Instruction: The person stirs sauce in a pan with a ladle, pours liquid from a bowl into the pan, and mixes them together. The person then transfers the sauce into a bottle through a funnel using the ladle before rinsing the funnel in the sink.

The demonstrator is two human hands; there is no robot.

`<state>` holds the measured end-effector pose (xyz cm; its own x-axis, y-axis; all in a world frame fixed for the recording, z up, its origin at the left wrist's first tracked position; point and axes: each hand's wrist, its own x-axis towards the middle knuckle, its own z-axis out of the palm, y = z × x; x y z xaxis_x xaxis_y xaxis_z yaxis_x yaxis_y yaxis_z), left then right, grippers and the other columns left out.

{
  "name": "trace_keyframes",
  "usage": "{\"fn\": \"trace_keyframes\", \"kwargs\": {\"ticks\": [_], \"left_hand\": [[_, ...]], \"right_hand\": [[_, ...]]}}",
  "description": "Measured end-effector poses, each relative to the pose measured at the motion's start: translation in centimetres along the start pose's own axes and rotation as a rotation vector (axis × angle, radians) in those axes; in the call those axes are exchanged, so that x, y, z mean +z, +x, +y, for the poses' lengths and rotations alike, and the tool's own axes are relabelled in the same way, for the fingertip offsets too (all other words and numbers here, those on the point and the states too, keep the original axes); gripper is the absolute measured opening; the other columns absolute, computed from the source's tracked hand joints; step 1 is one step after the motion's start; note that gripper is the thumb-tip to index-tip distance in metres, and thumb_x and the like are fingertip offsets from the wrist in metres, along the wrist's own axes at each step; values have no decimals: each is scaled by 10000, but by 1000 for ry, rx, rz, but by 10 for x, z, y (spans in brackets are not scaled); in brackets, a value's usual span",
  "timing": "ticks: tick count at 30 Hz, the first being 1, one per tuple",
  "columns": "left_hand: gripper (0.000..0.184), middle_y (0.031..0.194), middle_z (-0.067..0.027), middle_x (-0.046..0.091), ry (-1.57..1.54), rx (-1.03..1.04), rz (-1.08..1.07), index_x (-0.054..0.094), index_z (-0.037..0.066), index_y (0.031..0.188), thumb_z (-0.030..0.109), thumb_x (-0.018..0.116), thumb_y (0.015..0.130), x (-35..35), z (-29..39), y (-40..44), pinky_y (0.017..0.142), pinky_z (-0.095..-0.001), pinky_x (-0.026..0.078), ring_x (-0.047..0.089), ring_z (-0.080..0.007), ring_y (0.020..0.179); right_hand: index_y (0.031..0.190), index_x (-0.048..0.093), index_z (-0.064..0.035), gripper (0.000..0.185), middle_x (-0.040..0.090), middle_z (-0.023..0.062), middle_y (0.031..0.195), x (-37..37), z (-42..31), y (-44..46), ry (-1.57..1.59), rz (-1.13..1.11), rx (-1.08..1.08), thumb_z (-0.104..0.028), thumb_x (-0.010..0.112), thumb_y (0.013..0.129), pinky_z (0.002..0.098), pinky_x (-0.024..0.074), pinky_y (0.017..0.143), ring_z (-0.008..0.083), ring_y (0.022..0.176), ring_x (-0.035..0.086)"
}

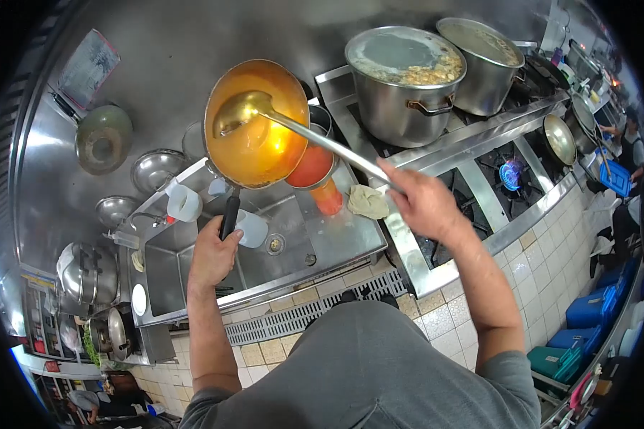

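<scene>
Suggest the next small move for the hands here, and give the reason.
Probably draw the ladle across the pan toward the edge nearest the red contents. The left hand grips the pan's black handle, the right hand holds the ladle with its bowl over the pan's inside, and orange liquid seems to coat that surface.

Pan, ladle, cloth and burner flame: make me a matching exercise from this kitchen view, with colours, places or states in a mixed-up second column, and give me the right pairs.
Column one:
1. Pan
2. Ladle
3. Cloth
4. Burner flame

Column two:
A. Crumpled and off-white
B. Held in the right hand
C. Blue
D. Held in the left hand by its black handle

Right pairs: 1-D, 2-B, 3-A, 4-C.
</scene>
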<state>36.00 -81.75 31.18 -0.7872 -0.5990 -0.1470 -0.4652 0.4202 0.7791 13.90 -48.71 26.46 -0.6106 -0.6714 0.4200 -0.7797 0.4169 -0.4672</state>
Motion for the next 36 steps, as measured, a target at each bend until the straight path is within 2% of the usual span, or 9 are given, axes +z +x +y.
{"fn": "trace_keyframes", "kwargs": {"ticks": [6, 8, 10, 12, 17, 20, 25, 31, 36], "left_hand": [[118, 610, 15, 528, 63, 99, -17, 580, 25, 985, 91, 670, 945, -3, -9, 3, 427, -267, 368, 478, -69, 471], [115, 587, 23, 507, 27, 105, -11, 556, 51, 937, 87, 664, 955, -5, -12, 3, 398, -259, 356, 462, -66, 438], [165, 648, -2, 553, 52, 58, -18, 611, -4, 1046, 93, 679, 931, -8, -16, 5, 471, -282, 386, 499, -78, 511], [175, 648, 2, 551, 66, 97, 5, 611, -5, 1065, 93, 677, 935, -7, -31, 12, 465, -277, 383, 497, -73, 512], [132, 605, 29, 510, -29, 38, -6, 604, 27, 1046, 113, 661, 965, -2, -26, 9, 402, -255, 366, 465, -58, 452], [128, 621, 28, 517, -66, 26, 0, 604, 31, 1045, 109, 662, 962, 0, -23, 8, 402, -253, 371, 469, -59, 456], [118, 634, 25, 528, 90, 155, 25, 603, 37, 1038, 115, 654, 966, 5, -35, 16, 405, -252, 377, 464, -59, 454], [225, 683, -12, 578, -5, 4, -39, 642, -8, 1116, 99, 678, 921, -8, -27, 16, 476, -289, 396, 503, -86, 519], [258, 678, -1, 575, 16, 52, -32, 632, -9, 1151, 101, 677, 923, -9, -30, 12, 475, -278, 397, 500, -79, 517]], "right_hand": [[1453, 512, -113, 558, 678, 205, 960, -11, 40, 41, -196, 23, 33, -107, 642, 910, 477, 559, 774, 400, 865, 675], [1420, 526, -56, 515, 697, 220, 1035, 23, 69, 27, 130, -9, 35, -99, 621, 915, 454, 563, 778, 420, 889, 682], [1452, 497, -32, 545, 694, 250, 1034, 25, 43, 8, 300, -300, 367, -64, 602, 918, 401, 538, 832, 318, 933, 698], [1449, 529, -37, 531, 697, 93, 916, 42, 33, -14, 650, -287, 313, -46, 618, 926, 329, 522, 793, 170, 813, 612], [1413, 555, -24, 499, 616, 8, 851, 16, -6, -26, 886, -351, 567, -5, 590, 915, 310, 493, 787, 119, 825, 576], [1366, 582, 3, 443, 704, 129, 1137, 26, 10, -7, 683, -262, 366, -38, 596, 925, 288, 456, 963, 154, 1041, 607], [1397, 527, 4, 458, 701, 153, 1084, 61, -2, 15, 736, -99, 256, -67, 607, 952, 315, 481, 934, 172, 993, 614], [1453, 506, -57, 589, 703, 208, 1163, 21, 1, -18, 534, -300, 65, -33, 656, 883, 367, 519, 933, 304, 1043, 696], [1431, 537, -54, 578, 717, 229, 1086, 11, 2, -8, 455, -258, 161, -17, 642, 863, 376, 543, 868, 367, 967, 714]]}}
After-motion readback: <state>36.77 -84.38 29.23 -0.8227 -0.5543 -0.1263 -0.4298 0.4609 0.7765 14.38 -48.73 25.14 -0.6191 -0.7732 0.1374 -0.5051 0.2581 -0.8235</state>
